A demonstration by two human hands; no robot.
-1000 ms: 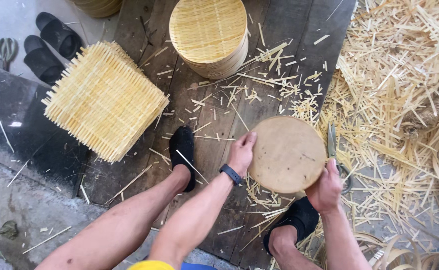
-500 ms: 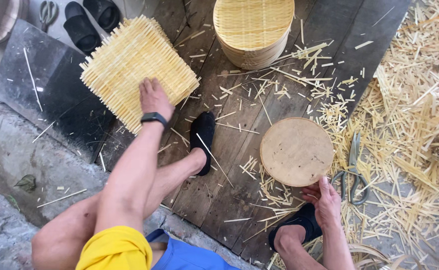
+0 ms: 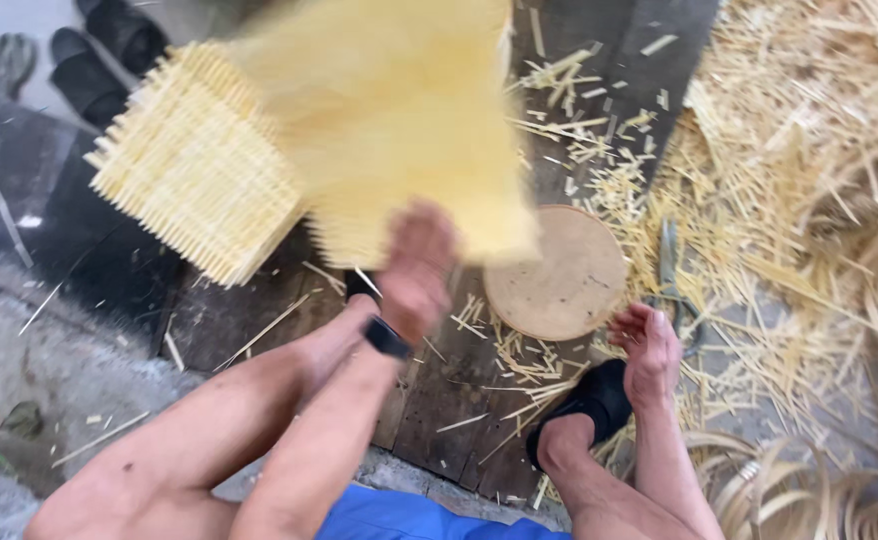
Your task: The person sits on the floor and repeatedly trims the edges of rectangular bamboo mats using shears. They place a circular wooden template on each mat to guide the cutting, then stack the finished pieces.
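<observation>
1. Woven mat [image 3: 409,130]: a pale yellow woven sheet, blurred by motion, is held up in the air above the dark wooden floor [image 3: 439,400]. Its lower edge meets the left hand.
2. Stack of woven mats [image 3: 194,175]: lies on the floor just left of the raised mat and is partly overlapped by it.
3. Round wooden disc [image 3: 559,275]: lies flat on the floor, to the lower right of the raised mat, among scattered bamboo slivers [image 3: 759,200].
4. Left hand [image 3: 417,265]: grip clenched on the lower edge of the raised mat; the hand is blurred. A dark wristband [image 3: 387,337] sits on the wrist below it.
5. Right hand [image 3: 649,350]: grip released, fingers loosely curled, palm up, holding nothing. It hovers just right of the disc, well apart from the raised mat.
6. Scissors [image 3: 671,270]: lie on the slivers, just right of the disc.
</observation>
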